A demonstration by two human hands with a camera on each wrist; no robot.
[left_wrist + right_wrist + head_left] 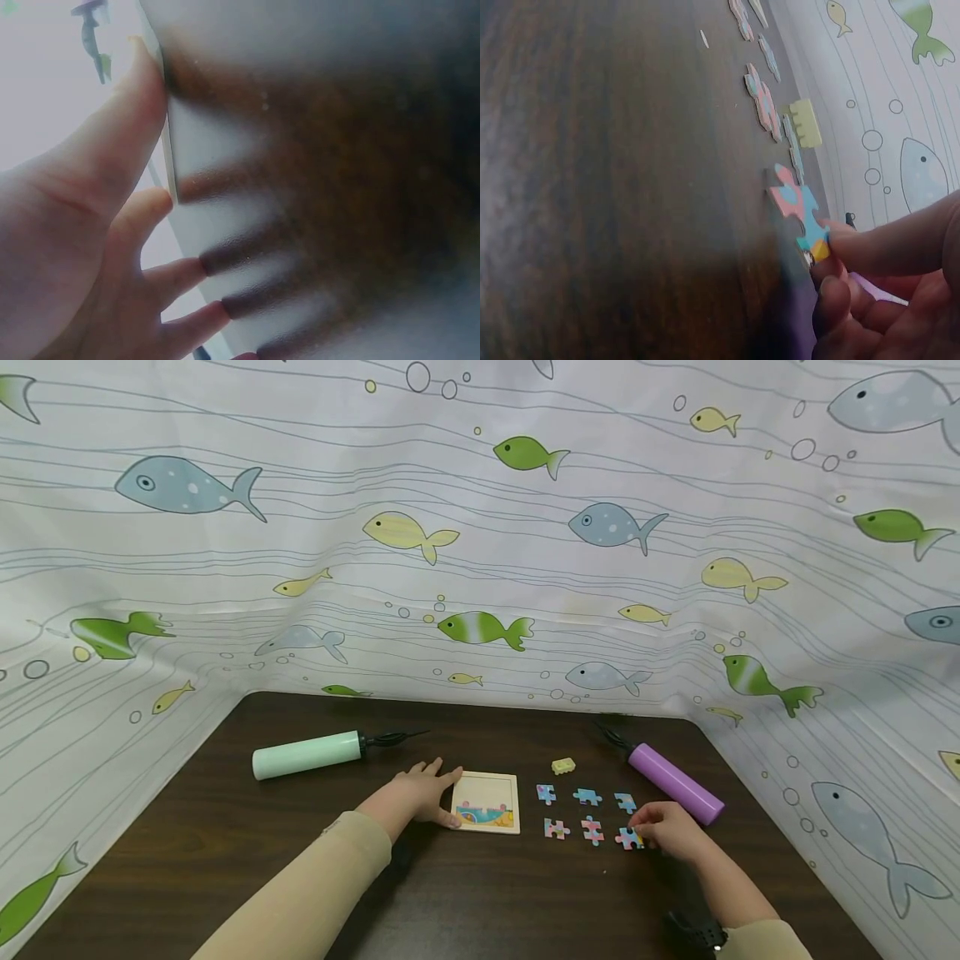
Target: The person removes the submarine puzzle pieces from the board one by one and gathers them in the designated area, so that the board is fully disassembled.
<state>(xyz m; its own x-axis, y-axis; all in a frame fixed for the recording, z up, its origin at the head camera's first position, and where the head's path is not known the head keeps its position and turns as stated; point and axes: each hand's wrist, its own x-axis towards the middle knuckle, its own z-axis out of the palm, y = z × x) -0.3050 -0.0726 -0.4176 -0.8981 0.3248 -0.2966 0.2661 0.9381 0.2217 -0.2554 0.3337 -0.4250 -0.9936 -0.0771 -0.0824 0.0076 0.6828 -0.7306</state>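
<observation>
A square wooden puzzle tray (486, 783) lies on the dark table, with several joined pieces (483, 815) along its near edge. My left hand (422, 792) is spread at the tray's left side, thumb and a finger touching its edge. In the left wrist view that hand (112, 225) shows straight fingers. My right hand (666, 828) pinches a blue and pink puzzle piece (799, 206) by its yellow corner, between thumb and fingers. Loose pieces (592, 830) lie in two rows between the tray and the right hand.
A yellow toy block (563, 766) sits behind the loose pieces. At the back left lies a mint green hand pump (307, 755), at the right a purple hand pump (675, 782). Fish-printed white cloth (480, 527) hangs around the table's back and sides.
</observation>
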